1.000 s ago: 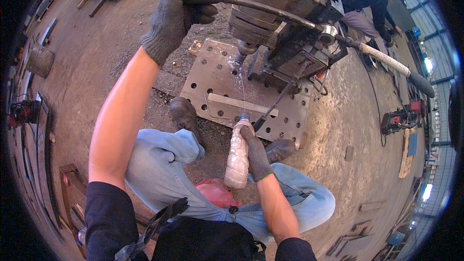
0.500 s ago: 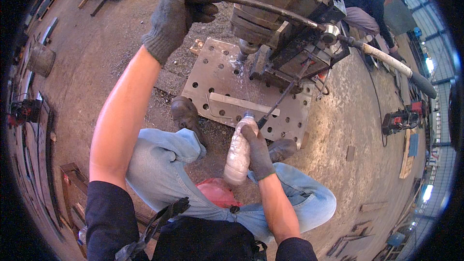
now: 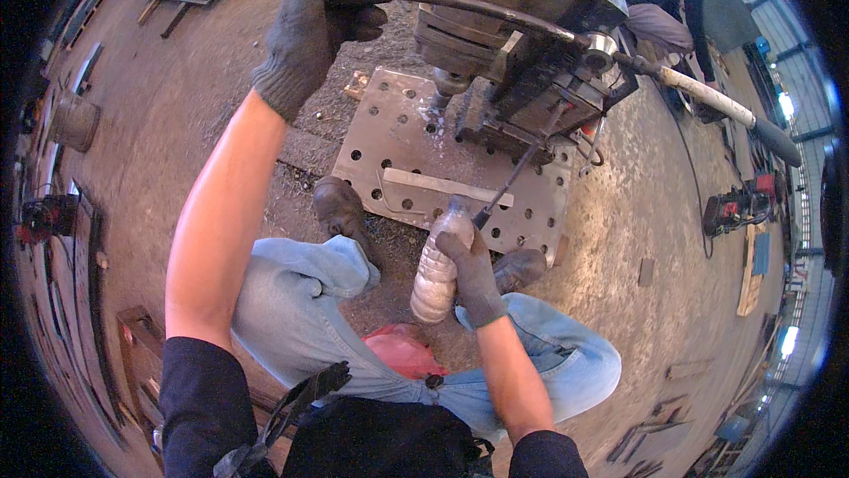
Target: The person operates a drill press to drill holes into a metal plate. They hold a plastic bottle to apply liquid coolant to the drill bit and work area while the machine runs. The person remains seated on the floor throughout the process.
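1. Right hand point(image 3: 473, 279), gloved: wrapped round the plastic bottle point(image 3: 433, 279) from its right side, thumb across the upper body. I have a firm hold there.
2. Bottle: off the ground, tilted, neck over the near edge of the perforated steel plate point(image 3: 402, 137), base outside that edge, between the boots.
3. Handling, my guess: thin soft wall, fairly light, contents shift. Too hard a squeeze pushes liquid out; a wet skin could slip. I'd hold mid-body, just below the shoulder, neck free.
4. Thin black-tipped spoke point(image 3: 522, 168) ends just beside that hand; can't tell if they touch.
5. Left hand point(image 3: 314, 31), gloved: closed over the dark end grip of the long lever point(image 3: 486, 7). Lever reads stiff, solid metal; I'd keep to the end grip for leverage.
6. Flat bar point(image 3: 435, 183) lies along the plate's near edge, bent rod point(image 3: 383, 198) by its left end.
7. Drilling machine point(image 3: 482, 36) stands over the plate's far edge, its cutter point(image 3: 436, 107) inboard of the far-left corner.
8. Versus a second ago: thin stream from neck toward cutter no longer visible. Bottle looks shorter to me, base higher in view, neck closer to bar. Left hand practically unmoved.
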Demonstrator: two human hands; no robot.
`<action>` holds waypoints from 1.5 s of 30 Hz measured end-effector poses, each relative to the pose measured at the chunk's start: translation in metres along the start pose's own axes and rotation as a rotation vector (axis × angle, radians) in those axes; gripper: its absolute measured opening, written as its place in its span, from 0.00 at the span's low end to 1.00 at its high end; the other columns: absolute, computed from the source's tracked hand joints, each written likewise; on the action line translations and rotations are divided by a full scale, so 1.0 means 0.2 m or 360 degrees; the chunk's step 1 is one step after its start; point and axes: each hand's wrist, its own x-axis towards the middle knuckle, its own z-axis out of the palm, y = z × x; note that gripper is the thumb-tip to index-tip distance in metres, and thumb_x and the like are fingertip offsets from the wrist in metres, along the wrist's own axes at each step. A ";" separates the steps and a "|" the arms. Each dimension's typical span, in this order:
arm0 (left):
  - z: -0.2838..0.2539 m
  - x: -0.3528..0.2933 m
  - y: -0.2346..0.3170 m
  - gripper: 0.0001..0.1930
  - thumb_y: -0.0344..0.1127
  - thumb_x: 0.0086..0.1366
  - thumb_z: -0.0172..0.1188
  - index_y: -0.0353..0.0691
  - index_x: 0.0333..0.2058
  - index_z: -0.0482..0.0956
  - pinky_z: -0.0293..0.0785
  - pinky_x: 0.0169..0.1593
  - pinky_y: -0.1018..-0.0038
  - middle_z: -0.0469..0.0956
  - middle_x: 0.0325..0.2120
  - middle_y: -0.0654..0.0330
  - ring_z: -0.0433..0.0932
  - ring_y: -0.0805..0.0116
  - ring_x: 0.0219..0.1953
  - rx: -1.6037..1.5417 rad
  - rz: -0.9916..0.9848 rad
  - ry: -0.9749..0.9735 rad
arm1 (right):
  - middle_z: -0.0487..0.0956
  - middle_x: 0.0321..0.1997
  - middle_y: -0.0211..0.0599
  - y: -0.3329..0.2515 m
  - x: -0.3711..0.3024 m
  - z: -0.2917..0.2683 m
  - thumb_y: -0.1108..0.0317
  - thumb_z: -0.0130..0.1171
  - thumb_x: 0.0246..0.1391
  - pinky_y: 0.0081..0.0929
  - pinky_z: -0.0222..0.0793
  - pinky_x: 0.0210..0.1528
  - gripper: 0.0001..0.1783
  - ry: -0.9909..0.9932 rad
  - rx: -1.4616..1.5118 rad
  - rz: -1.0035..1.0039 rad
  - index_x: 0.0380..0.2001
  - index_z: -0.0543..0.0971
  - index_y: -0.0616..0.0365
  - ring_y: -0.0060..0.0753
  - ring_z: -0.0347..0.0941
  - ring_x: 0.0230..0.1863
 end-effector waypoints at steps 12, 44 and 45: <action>0.05 -0.03 0.06 0.26 0.54 0.71 0.42 0.36 0.51 0.72 0.77 0.35 0.69 0.80 0.42 0.55 0.78 0.67 0.29 0.0048 -0.0013 0.0067 | 0.76 0.32 0.30 -0.03 -0.01 -0.03 0.51 0.63 0.54 0.29 0.75 0.32 0.27 -0.0091 0.0584 0.0515 0.50 0.72 0.58 0.26 0.75 0.29; 0.09 -0.03 0.07 0.26 0.52 0.71 0.41 0.33 0.50 0.71 0.73 0.31 0.72 0.80 0.42 0.51 0.74 0.67 0.27 -0.0026 -0.0015 0.0142 | 0.76 0.37 0.32 -0.04 0.01 -0.07 0.51 0.64 0.53 0.25 0.75 0.33 0.30 -0.0065 0.0491 0.0468 0.53 0.70 0.58 0.23 0.75 0.32; 0.07 -0.03 0.06 0.26 0.51 0.71 0.42 0.32 0.50 0.71 0.71 0.31 0.71 0.79 0.43 0.50 0.73 0.67 0.26 -0.0106 0.0001 0.0005 | 0.76 0.38 0.32 -0.06 -0.01 -0.06 0.51 0.64 0.53 0.25 0.75 0.34 0.30 -0.0045 0.0491 0.0388 0.53 0.70 0.58 0.24 0.75 0.32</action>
